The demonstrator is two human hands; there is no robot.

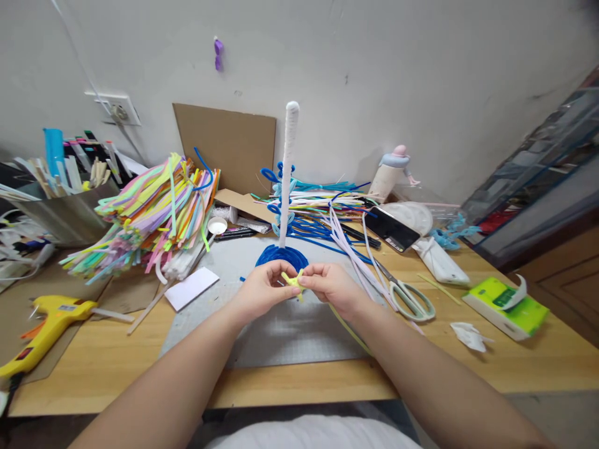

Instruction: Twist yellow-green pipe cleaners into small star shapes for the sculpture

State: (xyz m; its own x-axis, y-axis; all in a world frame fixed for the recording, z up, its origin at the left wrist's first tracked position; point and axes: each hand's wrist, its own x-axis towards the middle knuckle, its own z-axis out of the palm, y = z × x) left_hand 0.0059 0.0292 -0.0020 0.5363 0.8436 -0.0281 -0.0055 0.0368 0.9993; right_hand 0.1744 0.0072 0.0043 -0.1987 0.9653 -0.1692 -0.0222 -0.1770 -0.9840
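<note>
Together, the left hand and right hand pinch a yellow pipe cleaner, with a white post at twelve o'clock and scissors at three.

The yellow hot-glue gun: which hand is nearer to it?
Left. The left hand is well to the right of the hot-glue gun; the right hand is farther right still.

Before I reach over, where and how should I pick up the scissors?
Probably take the scissors by the loops, bringing your right grip in from the near right. The loops sit exposed at the end nearer you, while the blades angle away to the left.
</note>
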